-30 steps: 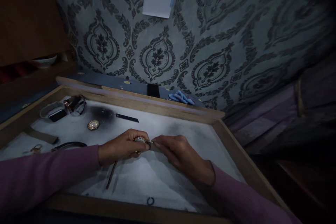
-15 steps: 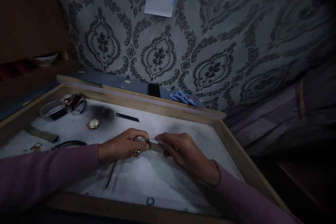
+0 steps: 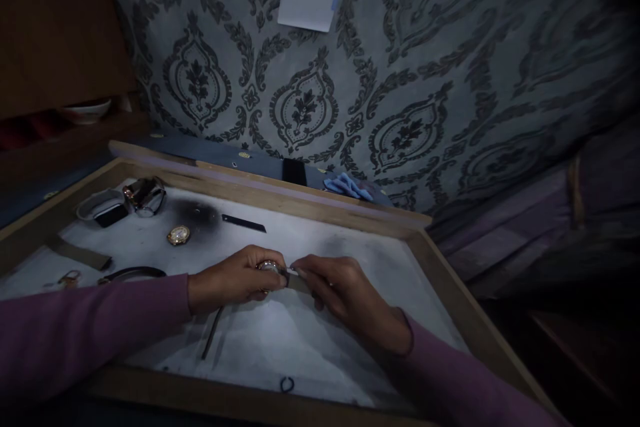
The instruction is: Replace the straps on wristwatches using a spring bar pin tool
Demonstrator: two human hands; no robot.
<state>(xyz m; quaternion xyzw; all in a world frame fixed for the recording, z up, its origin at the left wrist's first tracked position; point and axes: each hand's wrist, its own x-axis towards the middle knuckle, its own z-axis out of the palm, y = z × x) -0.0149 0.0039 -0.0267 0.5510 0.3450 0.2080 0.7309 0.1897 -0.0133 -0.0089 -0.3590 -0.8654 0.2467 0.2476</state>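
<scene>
In the head view my left hand (image 3: 246, 273) is closed around a round wristwatch case (image 3: 270, 267) with a shiny rim, thumb across its front. A grey-brown watch strap (image 3: 299, 283) runs from the case's right side to my right hand (image 3: 345, 287). The right fingers are pinched at that strap. A thin light sliver shows by their tips; I cannot make out what it is. Beneath my left hand, a narrow dark strip (image 3: 212, 333) lies slanting on the white surface. A small black ring-shaped loop (image 3: 287, 384) lies near the front edge.
The wooden-framed tray (image 3: 320, 203) surrounds the white surface. A gold watch case (image 3: 179, 235), black blade-like strip (image 3: 244, 223), several watches (image 3: 145, 196), a loose strap (image 3: 79, 252) and a black curved band (image 3: 133, 272) lie left and behind. A blue cloth (image 3: 349, 186) rests beyond the back rim.
My right hand has shifted slightly left, its fingertips closer to the watch case. My left hand still holds the watch in nearly the same place.
</scene>
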